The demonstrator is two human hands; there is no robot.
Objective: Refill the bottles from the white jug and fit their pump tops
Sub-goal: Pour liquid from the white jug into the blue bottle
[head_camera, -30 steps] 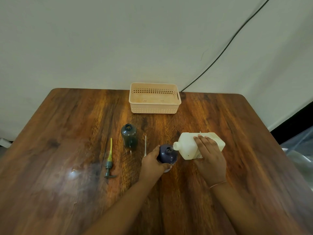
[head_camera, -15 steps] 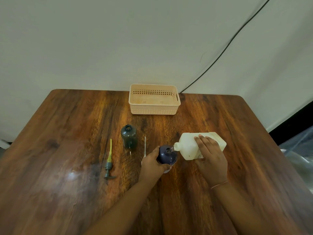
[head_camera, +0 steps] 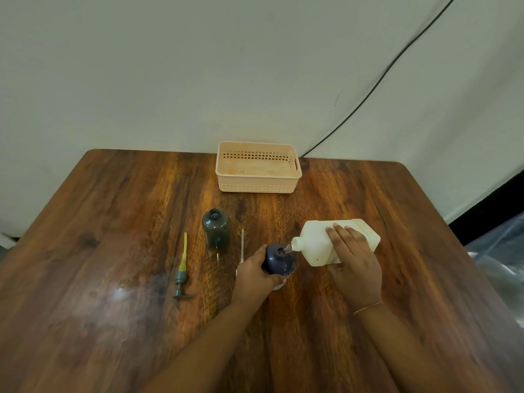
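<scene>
My right hand (head_camera: 353,263) grips the white jug (head_camera: 317,242), tipped on its side with its spout pointing left. A clear stream runs from the spout into the open neck of a dark purple bottle (head_camera: 279,258). My left hand (head_camera: 253,275) wraps around that bottle from the left and holds it upright on the table. A dark grey-green bottle (head_camera: 215,231) stands open to the left. A grey pump top with a yellow tube (head_camera: 181,270) lies flat further left. A second pump's clear tube (head_camera: 242,245) lies between the two bottles, its head hidden by my left hand.
A peach plastic basket (head_camera: 258,188) sits at the back middle of the wooden table (head_camera: 113,307). A black cable (head_camera: 368,95) runs down the wall behind it. Clear plastic sheeting (head_camera: 502,256) lies off the table's right edge.
The jug has tipped a little further and its spout has come right to the purple bottle's neck, with liquid now flowing in. Both hands stay in place.
</scene>
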